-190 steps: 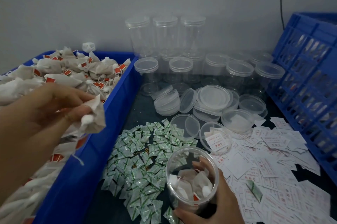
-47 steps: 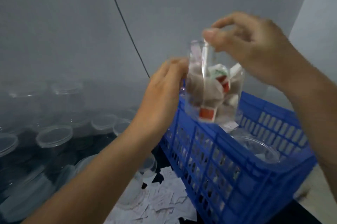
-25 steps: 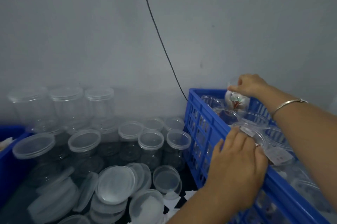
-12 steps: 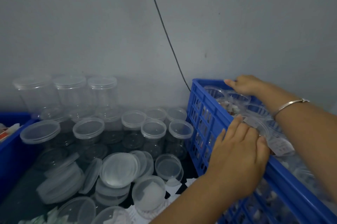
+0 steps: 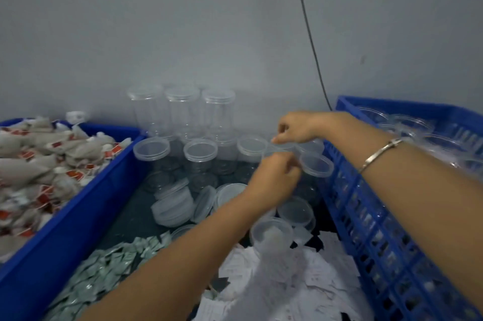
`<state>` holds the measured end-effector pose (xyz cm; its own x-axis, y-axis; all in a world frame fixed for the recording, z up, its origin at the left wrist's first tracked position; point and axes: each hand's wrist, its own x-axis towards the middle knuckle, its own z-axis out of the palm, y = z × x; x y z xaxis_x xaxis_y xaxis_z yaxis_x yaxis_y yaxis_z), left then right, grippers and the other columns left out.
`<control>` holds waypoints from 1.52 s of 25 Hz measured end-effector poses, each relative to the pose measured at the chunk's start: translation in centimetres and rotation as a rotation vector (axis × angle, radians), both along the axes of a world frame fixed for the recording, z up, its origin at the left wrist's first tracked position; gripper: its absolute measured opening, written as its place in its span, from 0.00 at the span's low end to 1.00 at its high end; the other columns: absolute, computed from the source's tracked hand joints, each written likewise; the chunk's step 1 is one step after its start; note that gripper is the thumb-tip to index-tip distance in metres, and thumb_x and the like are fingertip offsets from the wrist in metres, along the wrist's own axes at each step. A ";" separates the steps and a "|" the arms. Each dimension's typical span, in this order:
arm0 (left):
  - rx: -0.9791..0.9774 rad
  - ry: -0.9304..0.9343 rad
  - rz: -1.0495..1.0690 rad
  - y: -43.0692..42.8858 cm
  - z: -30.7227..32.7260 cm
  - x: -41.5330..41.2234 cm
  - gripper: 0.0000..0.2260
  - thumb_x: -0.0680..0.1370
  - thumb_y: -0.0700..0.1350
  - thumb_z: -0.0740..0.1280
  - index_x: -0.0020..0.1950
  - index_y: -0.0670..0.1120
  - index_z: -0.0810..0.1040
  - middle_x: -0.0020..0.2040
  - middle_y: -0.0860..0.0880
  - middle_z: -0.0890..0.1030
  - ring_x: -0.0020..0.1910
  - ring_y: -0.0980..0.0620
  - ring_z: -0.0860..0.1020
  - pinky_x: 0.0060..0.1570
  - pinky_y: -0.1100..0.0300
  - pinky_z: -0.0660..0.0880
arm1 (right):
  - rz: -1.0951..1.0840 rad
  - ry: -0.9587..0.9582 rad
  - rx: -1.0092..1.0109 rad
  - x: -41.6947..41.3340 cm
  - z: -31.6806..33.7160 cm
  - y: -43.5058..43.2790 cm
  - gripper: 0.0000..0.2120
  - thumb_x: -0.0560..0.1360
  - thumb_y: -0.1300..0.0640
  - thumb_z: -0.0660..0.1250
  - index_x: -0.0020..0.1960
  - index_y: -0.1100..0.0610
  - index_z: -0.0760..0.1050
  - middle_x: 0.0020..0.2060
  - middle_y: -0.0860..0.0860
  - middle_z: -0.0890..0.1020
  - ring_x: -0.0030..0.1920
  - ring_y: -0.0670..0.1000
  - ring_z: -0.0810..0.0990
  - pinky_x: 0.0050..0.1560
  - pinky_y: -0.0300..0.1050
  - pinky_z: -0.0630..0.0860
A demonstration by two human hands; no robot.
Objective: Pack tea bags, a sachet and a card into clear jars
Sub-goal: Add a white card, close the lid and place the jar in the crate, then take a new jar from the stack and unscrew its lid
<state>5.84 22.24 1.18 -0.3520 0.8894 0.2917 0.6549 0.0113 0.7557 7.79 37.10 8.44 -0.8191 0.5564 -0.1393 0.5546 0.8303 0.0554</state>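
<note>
Clear jar (image 5: 281, 150): lidded, standing in the front row of lidded jars (image 5: 200, 153) on the dark table (image 5: 136, 218), just beside the blue crate (image 5: 379, 229) — both hands are on it.
Right hand (image 5: 296, 127): thumb and forefinger pinch the jar's far lid edge; bracelet (image 5: 379, 153) on the wrist.
Left hand (image 5: 274, 179): fingers curled round the jar's near rim (blurred, so the exact hold is unclear).
Tea bags (image 5: 39, 163): heaped in the blue bin (image 5: 78, 216), far left.
Sachets (image 5: 104, 273): green pile on the table, bottom left.
Cards (image 5: 308, 294): white, strewn bottom centre.
Loose lids (image 5: 172, 205): stacked between the sachets and the jar rows.
Crate jars (image 5: 418, 135): lids on, packed close — contents blurred.
</note>
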 end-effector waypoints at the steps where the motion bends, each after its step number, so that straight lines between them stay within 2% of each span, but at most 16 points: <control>1: -0.030 0.006 0.056 -1.2 -0.8 -1.8 0.10 0.77 0.36 0.61 0.52 0.37 0.80 0.51 0.40 0.83 0.52 0.42 0.79 0.53 0.51 0.74 | -0.007 -0.007 -0.011 -0.9 -1.8 -0.3 0.25 0.80 0.42 0.64 0.66 0.60 0.75 0.65 0.59 0.78 0.63 0.59 0.76 0.62 0.49 0.73; 4: -0.079 0.013 0.162 -5.3 -3.5 -6.4 0.09 0.77 0.35 0.61 0.52 0.41 0.80 0.53 0.45 0.82 0.53 0.48 0.78 0.56 0.57 0.73 | -0.175 -0.018 0.019 -1.6 -7.6 -0.4 0.37 0.80 0.35 0.59 0.79 0.57 0.57 0.77 0.64 0.61 0.76 0.63 0.61 0.74 0.57 0.62; 7: -0.128 0.037 0.202 -8.2 -5.6 -9.1 0.08 0.78 0.37 0.61 0.53 0.45 0.79 0.54 0.49 0.79 0.54 0.52 0.77 0.56 0.56 0.73 | -0.323 -0.060 -0.027 -1.4 -11.6 -0.6 0.41 0.80 0.31 0.49 0.82 0.54 0.41 0.79 0.67 0.47 0.79 0.67 0.49 0.77 0.64 0.52; 9: -0.140 0.019 0.208 -8.6 -6.3 -9.8 0.08 0.79 0.37 0.61 0.52 0.46 0.78 0.54 0.50 0.78 0.51 0.53 0.76 0.54 0.57 0.74 | -0.340 0.025 0.022 -1.7 -12.0 -0.9 0.39 0.81 0.32 0.49 0.82 0.56 0.47 0.77 0.69 0.54 0.77 0.68 0.56 0.75 0.64 0.57; 11: -0.127 -0.009 0.199 -8.4 -6.5 -9.6 0.08 0.79 0.38 0.62 0.53 0.46 0.78 0.54 0.49 0.78 0.48 0.55 0.76 0.51 0.60 0.72 | -0.325 0.152 0.057 -1.9 -10.8 -1.7 0.38 0.79 0.32 0.56 0.78 0.57 0.57 0.73 0.67 0.64 0.72 0.66 0.66 0.71 0.61 0.66; 13: -0.108 -0.013 0.189 -7.7 -6.4 -8.9 0.09 0.79 0.39 0.64 0.58 0.45 0.77 0.59 0.49 0.77 0.56 0.54 0.75 0.54 0.64 0.69 | -0.256 0.261 0.113 -2.0 -8.8 -2.9 0.39 0.75 0.31 0.63 0.74 0.57 0.61 0.69 0.63 0.68 0.67 0.64 0.70 0.66 0.59 0.70; 15: -0.060 -0.076 0.146 -7.1 -5.9 -8.3 0.18 0.78 0.45 0.68 0.66 0.44 0.70 0.64 0.51 0.73 0.63 0.56 0.71 0.57 0.69 0.66 | -0.133 0.350 0.210 -2.0 -6.8 -4.9 0.40 0.73 0.30 0.64 0.73 0.57 0.62 0.65 0.61 0.70 0.63 0.62 0.72 0.63 0.57 0.72; 17: 0.031 -0.191 0.116 -6.8 -4.9 -7.8 0.31 0.73 0.50 0.74 0.70 0.46 0.63 0.65 0.55 0.68 0.63 0.60 0.68 0.57 0.75 0.66 | -0.020 0.436 0.240 -2.0 -5.1 -7.5 0.41 0.72 0.27 0.62 0.73 0.56 0.62 0.63 0.59 0.71 0.60 0.60 0.74 0.60 0.56 0.71; 18: 0.086 -0.240 0.114 -6.8 -4.3 -7.7 0.35 0.70 0.52 0.76 0.70 0.47 0.62 0.65 0.55 0.68 0.64 0.59 0.68 0.60 0.71 0.68 | 0.015 0.477 0.224 -1.9 -4.3 -9.0 0.42 0.72 0.26 0.60 0.72 0.56 0.63 0.61 0.58 0.72 0.59 0.59 0.74 0.58 0.55 0.71; 20: 0.193 -0.345 0.118 -7.2 -3.3 -7.6 0.44 0.63 0.53 0.80 0.71 0.46 0.60 0.68 0.49 0.68 0.67 0.52 0.70 0.65 0.53 0.72 | 0.055 0.539 0.151 -1.4 -3.3 -12.0 0.40 0.71 0.26 0.58 0.71 0.54 0.65 0.58 0.55 0.72 0.55 0.57 0.75 0.53 0.51 0.71; 22: 0.247 -0.348 0.150 -8.5 -2.5 -7.2 0.53 0.59 0.54 0.82 0.75 0.49 0.54 0.71 0.47 0.67 0.70 0.48 0.69 0.65 0.46 0.71 | 0.077 0.574 0.043 -0.5 -2.9 -14.7 0.35 0.72 0.28 0.59 0.69 0.50 0.66 0.55 0.52 0.71 0.52 0.54 0.74 0.49 0.48 0.68; 23: 0.270 -0.299 0.163 -9.5 -2.5 -7.1 0.53 0.58 0.53 0.82 0.75 0.50 0.54 0.70 0.49 0.68 0.69 0.49 0.70 0.64 0.46 0.72 | 0.083 0.581 -0.020 0.1 -2.9 -15.8 0.33 0.72 0.28 0.59 0.69 0.48 0.66 0.54 0.50 0.71 0.51 0.52 0.73 0.48 0.48 0.67; 27: 0.301 -0.011 0.147 -15.4 -3.8 -6.1 0.39 0.62 0.51 0.81 0.68 0.54 0.66 0.61 0.57 0.74 0.61 0.57 0.75 0.57 0.53 0.77 | 0.116 0.568 -0.261 3.0 -3.9 -19.6 0.37 0.68 0.27 0.61 0.72 0.45 0.65 0.58 0.45 0.71 0.54 0.47 0.75 0.54 0.49 0.74; 32: 0.185 0.393 0.044 -20.8 -5.5 -5.8 0.38 0.65 0.56 0.75 0.71 0.46 0.67 0.63 0.53 0.74 0.61 0.59 0.72 0.60 0.59 0.72 | 0.176 0.601 -0.393 6.6 -7.7 -23.4 0.33 0.65 0.29 0.67 0.65 0.41 0.67 0.56 0.39 0.73 0.55 0.42 0.75 0.58 0.48 0.77; 35: 0.169 0.589 0.053 -22.3 -5.9 -5.9 0.37 0.65 0.57 0.72 0.70 0.44 0.68 0.64 0.51 0.75 0.62 0.57 0.71 0.62 0.60 0.69 | 0.198 0.650 -0.422 7.7 -9.4 -24.8 0.34 0.66 0.30 0.68 0.67 0.41 0.66 0.57 0.36 0.72 0.57 0.40 0.74 0.58 0.41 0.75; 38: 0.160 0.725 0.055 -23.1 -6.1 -6.3 0.38 0.63 0.54 0.76 0.69 0.41 0.70 0.64 0.48 0.76 0.63 0.52 0.72 0.64 0.57 0.68 | 0.253 0.665 -0.365 8.4 -10.3 -25.9 0.38 0.68 0.29 0.68 0.71 0.43 0.62 0.59 0.35 0.69 0.60 0.38 0.72 0.58 0.30 0.71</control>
